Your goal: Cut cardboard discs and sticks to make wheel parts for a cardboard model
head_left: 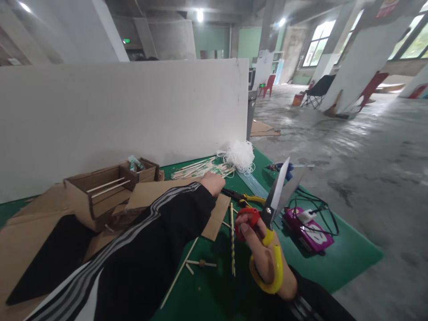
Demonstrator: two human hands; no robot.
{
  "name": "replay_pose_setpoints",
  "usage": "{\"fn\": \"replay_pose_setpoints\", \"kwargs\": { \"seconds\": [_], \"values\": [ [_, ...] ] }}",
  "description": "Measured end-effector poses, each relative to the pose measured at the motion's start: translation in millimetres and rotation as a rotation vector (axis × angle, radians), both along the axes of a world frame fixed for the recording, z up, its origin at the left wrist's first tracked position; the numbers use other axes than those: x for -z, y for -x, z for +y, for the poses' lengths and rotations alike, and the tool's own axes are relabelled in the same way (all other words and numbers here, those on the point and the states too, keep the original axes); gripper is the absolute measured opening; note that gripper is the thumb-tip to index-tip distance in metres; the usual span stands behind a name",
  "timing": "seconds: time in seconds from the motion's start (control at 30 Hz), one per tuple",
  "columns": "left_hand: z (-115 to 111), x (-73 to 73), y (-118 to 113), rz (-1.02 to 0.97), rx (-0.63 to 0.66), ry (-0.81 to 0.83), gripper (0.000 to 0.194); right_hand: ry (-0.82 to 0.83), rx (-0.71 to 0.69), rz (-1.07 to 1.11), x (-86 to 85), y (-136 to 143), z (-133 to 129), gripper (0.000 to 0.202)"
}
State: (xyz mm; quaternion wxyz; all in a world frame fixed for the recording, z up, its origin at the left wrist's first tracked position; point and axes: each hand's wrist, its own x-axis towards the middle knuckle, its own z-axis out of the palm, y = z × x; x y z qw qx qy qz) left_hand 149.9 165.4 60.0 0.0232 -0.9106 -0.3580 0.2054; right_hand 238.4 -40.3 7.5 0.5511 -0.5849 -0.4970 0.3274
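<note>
Left hand reaches for sticks by the table's far edge; I can't tell its grip. Right hand holds scissors. Picking likely needs pinching.

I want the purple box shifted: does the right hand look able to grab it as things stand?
Probably not easily: the purple box lies close by, but the right hand holds the open scissors, and a black cable loops over the box.
</note>
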Motion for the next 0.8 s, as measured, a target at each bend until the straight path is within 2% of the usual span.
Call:
{"fn": "replay_pose_setpoints", "kwargs": {
  "seconds": [0.13,0.2,0.27,0.33,0.4,0.47,0.5,0.57,0.67,0.8],
  "values": [
    [-7,-12.9,-4,0.007,-0.009,0.009,0.031,-0.003,0.000,-0.009,-1.3,0,1,0.028],
    [-11,-29.6,-1,-0.039,-0.003,0.008,0.028,-0.011,-0.006,-0.023,-1.8,0,1,0.028],
    [-11,-54.7,9,-0.111,0.005,-0.007,0.020,-0.033,-0.015,-0.032,-2.4,-1,1,0.028],
    [-7,-84.9,31,-0.182,-0.018,-0.030,0.014,-0.055,-0.025,-0.027,-3.4,-1,1,0.027],
    [2,-114.4,65,-0.243,-0.090,-0.081,0.016,-0.053,-0.027,-0.009,-5.1,0,1,0.026],
    [15,-136.4,105,-0.301,-0.189,-0.156,0.018,-0.041,-0.033,-0.002,-7.0,1,1,0.026],
    [22,-143.1,126,-0.328,-0.253,-0.203,0.018,-0.035,-0.034,-0.004,-7.7,1,1,0.026],
    [34,-146.3,165,-0.355,-0.392,-0.259,0.011,-0.031,-0.032,-0.015,-8.3,2,0,0.028],
    [45,-131.3,207,-0.423,-0.532,-0.260,0.007,-0.020,-0.019,-0.024,-7.4,3,-1,0.030],
    [51,-108.7,229,-0.632,-0.553,-0.199,0.011,-0.008,0.002,-0.032,-7.3,3,-1,0.031]
  ]
}}
